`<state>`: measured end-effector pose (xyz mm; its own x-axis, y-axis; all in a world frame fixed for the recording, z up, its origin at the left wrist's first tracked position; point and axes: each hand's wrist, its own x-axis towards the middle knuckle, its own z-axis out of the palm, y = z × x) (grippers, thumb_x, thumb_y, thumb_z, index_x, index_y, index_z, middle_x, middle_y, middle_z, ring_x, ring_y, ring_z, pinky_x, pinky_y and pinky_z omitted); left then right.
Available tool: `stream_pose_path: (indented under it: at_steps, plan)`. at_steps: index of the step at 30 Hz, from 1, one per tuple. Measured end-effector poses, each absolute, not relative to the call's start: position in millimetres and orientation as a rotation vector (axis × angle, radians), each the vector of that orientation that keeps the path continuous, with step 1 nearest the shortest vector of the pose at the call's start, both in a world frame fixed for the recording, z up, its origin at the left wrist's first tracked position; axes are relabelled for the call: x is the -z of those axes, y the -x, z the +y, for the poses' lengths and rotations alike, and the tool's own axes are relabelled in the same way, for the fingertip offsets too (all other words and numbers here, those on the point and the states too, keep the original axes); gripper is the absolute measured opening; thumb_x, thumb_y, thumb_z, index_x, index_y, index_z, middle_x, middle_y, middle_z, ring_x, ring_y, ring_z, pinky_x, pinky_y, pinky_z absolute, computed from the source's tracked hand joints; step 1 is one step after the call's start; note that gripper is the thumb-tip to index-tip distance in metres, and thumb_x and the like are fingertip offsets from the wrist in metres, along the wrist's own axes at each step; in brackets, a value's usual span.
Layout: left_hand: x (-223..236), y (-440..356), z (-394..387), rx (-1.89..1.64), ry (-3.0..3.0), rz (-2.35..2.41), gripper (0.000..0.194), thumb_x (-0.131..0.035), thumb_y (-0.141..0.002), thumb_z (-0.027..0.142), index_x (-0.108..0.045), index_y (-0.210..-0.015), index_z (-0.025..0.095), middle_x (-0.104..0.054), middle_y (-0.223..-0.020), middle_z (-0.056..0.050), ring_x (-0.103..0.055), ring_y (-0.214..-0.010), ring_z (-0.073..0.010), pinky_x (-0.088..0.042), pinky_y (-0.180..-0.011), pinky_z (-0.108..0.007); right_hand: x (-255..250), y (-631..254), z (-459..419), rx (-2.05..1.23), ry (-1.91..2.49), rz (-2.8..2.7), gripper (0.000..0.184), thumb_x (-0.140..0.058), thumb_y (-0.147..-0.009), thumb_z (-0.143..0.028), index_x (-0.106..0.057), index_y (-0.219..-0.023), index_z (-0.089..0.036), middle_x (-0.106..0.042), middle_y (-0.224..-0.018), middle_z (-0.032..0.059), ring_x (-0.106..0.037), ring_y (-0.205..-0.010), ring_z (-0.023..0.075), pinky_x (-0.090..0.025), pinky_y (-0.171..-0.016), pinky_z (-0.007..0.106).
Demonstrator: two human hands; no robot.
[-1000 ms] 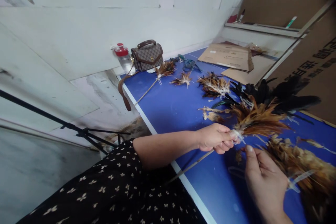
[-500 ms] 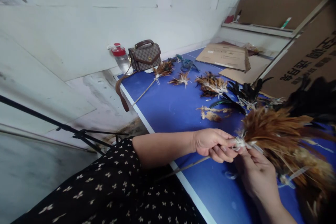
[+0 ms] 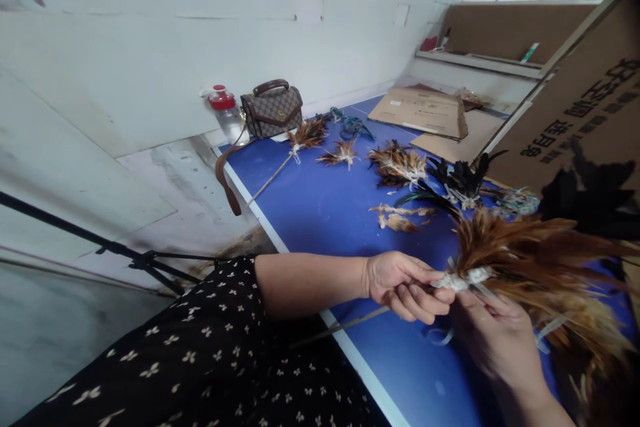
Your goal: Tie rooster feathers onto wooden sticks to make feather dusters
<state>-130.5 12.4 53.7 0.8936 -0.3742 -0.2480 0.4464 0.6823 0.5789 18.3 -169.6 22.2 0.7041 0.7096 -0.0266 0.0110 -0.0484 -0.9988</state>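
Black slim pole (image 3: 100,233): slants near nine o'clock, beyond the table's edge.
Clear bottle with red cap (image 3: 227,117): at ten o'clock, on the blue table (image 3: 310,213), just beside the bag.
Brown patterned handbag with dark handle (image 3: 273,113): at eleven o'clock, upright.
Thin pale-brown wooden-looking stick (image 3: 360,318): long axis climbs from eight o'clock, over the table's pale edge, into the left grip.
Left hand (image 3: 407,287): thumb and fingers pinch the stick near its upper end, against the wrapping; stick trails toward eight, feathers flare between two and three.
White strip-like binding (image 3: 457,280): around the feathers' base, at three o'clock from the left grip and touching it; it lies between both hands.
Right hand (image 3: 500,327): at four o'clock from the left, fingers bunched against the binding's underside; blurred, so I cannot tell what they pinch.
Large fan of russet-brown feathers (image 3: 525,240): at one o'clock from the right hand, spreading above it, tips pointing toward three.
Upright black feather clump (image 3: 463,177): well apart, at eleven o'clock from the right hand.
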Motion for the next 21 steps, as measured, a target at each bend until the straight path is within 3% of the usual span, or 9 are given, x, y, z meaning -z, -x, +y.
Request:
stream_pose_path:
  at_steps: [3, 9, 15, 18, 21]
  plan:
    - [-54.5, 128.8, 11.9, 0.427, -0.705, 0.149, 0.031, -0.076, -0.093, 0.045, -0.064, -0.082, 0.019, -0.029, -0.067, 0.003, -0.007, -0.057, -0.0088, 0.000, -0.046, -0.021, -18.3, -22.4, -170.4, -0.522, 1.578, -0.664, 0.057, -0.103, -0.068, -0.071, -0.083, -0.069, -0.018, -0.066, -0.063, 0.0055, -0.052, -0.055, 0.0152, -0.043, -0.048, 0.027]
    - [-48.9, 122.5, 15.9, 0.372, -0.757, 0.073, 0.038, -0.074, -0.101, 0.052, -0.071, -0.093, 0.016, -0.034, -0.070, 0.004, -0.014, -0.052, -0.0060, -0.005, -0.045, -0.019, -12.1, -27.4, -168.2, -0.478, 1.616, -0.689, 0.056, -0.099, -0.073, -0.072, -0.087, -0.079, -0.018, -0.078, -0.078, 0.0097, -0.064, -0.064, 0.0199, -0.053, -0.058, 0.030]
    - [-41.2, 116.7, 11.2, 0.171, -0.961, 0.147, 0.057, -0.094, -0.085, 0.066, -0.062, -0.100, 0.020, -0.056, -0.072, 0.004, -0.036, -0.048, -0.0055, -0.025, -0.042, -0.018, -3.9, -32.2, -166.9, -0.460, 1.648, -0.724, 0.050, -0.095, -0.080, -0.069, -0.091, -0.086, -0.019, -0.070, -0.068, 0.0055, -0.062, -0.065, 0.0192, -0.049, -0.056, 0.027]
    - [-41.4, 115.3, 6.5, 0.016, -1.048, 0.245, 0.063, -0.099, -0.081, 0.056, -0.054, -0.112, 0.024, -0.069, -0.083, 0.002, -0.049, -0.049, -0.0073, -0.032, -0.044, -0.019, -3.2, -29.5, -164.4, -0.454, 1.685, -0.748, 0.050, -0.093, -0.082, -0.069, -0.090, -0.084, -0.019, -0.072, -0.070, 0.0065, -0.062, -0.065, 0.0186, -0.049, -0.057, 0.027]
    - [-43.3, 115.0, 3.9, -0.038, -1.091, 0.255, 0.054, -0.092, -0.090, 0.041, -0.049, -0.118, 0.027, -0.069, -0.086, 0.005, -0.047, -0.046, -0.0047, -0.029, -0.046, -0.018, -4.6, -23.5, -161.1, -0.476, 1.715, -0.767, 0.053, -0.092, -0.081, -0.071, -0.089, -0.082, -0.018, -0.074, -0.072, 0.0075, -0.061, -0.063, 0.0179, -0.048, -0.056, 0.027]
